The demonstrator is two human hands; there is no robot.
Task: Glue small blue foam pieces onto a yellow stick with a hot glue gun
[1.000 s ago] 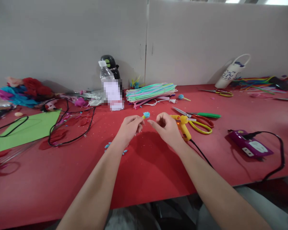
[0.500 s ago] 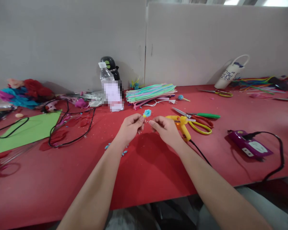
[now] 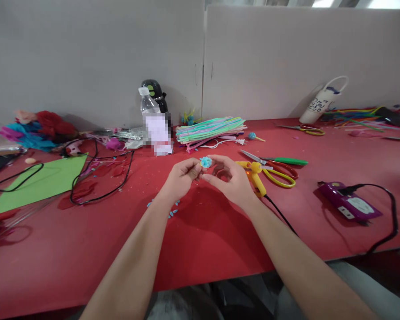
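Note:
A small light-blue flower is pinched between the thumb and fingers of my left hand, its bloom facing up toward me. Close on its right side is my right hand, fingers curved and thumb spread apart from them. Whether its fingertips touch the petals I cannot tell. Below my left wrist, several small blue petal-like pieces lie on the red table. A yellow hot glue gun with a small orange light lies just beyond my right hand.
Red-and-yellow-handled scissors and a green-handled tool lie right of the glue gun. Behind are pipe cleaners, a plastic bottle and a blue ball on a stick. A purple power adapter and black cables flank the workspace.
The blue flower has turned so its face shows more. My right hand has opened from a pinch and moved in close against the flower's right side.

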